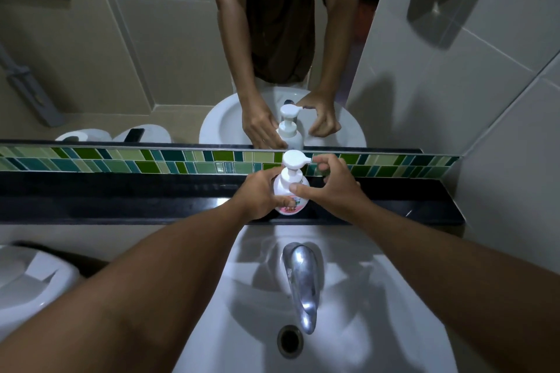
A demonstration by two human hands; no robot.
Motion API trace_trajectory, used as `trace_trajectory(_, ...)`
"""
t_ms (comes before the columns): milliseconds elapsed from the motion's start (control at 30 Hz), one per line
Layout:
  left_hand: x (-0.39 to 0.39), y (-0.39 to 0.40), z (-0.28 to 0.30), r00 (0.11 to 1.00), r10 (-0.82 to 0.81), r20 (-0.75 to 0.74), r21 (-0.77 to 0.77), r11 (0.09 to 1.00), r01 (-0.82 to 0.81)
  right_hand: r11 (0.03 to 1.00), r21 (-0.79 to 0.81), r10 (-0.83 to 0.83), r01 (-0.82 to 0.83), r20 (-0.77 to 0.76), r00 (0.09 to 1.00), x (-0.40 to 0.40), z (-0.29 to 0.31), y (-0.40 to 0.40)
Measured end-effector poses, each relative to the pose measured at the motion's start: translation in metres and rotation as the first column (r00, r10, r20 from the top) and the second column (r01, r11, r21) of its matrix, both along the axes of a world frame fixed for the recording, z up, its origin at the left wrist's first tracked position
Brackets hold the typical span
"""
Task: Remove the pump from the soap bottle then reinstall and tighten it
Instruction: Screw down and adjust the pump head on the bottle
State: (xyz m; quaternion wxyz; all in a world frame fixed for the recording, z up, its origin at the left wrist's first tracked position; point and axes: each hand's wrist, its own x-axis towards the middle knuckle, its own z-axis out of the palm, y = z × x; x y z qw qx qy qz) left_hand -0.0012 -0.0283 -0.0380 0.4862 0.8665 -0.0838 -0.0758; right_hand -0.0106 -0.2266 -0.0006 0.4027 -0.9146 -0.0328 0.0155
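A white soap bottle [290, 204] with a pink label stands upright on the black ledge [121, 200] behind the sink. Its white pump [293, 160] sits on top, nozzle pointing right. My left hand [260, 194] wraps around the bottle's body from the left. My right hand [333, 188] hovers at the bottle's right, fingers curled and spread; the thumb tip touches the collar below the pump while the other fingers stay off the nozzle.
A white sink [303, 297] with a chrome tap [303, 278] and a drain [289, 341] lies below the ledge. A green mosaic tile strip [151, 162] and a mirror [151, 54] rise behind. A tiled wall [485, 100] stands at the right, and a white toilet [27, 278] at lower left.
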Motion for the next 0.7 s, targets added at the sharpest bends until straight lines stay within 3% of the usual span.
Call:
trace_trajectory(133,0.001,0.000,-0.001,1.000,-0.006,0.001,0.006,1.000,0.006,0.963,0.070,0.260,-0.259,-0.015,0.965,0.018,0.024,-0.015)
trace_trajectory(333,0.002,0.000,-0.003,1.000,-0.004,0.025,0.028,1.000,0.003,0.919,0.019,0.394,-0.393,-0.061,0.917,0.034,0.009,-0.002)
trace_trajectory(400,0.002,0.001,-0.004,1.000,-0.001,0.031,0.023,1.000,0.000,0.932,0.012,0.361,-0.361,-0.040,0.932,0.031,-0.004,0.003)
trace_trajectory(533,0.002,0.002,-0.007,0.999,-0.008,0.050,0.011,1.000,0.008,0.991,0.067,0.115,-0.116,0.025,0.993,0.022,-0.023,0.015)
trace_trajectory(700,0.003,0.004,-0.013,0.997,-0.004,0.081,0.007,1.000,0.003,0.990,-0.048,-0.132,0.133,0.036,0.991,0.012,-0.021,0.039)
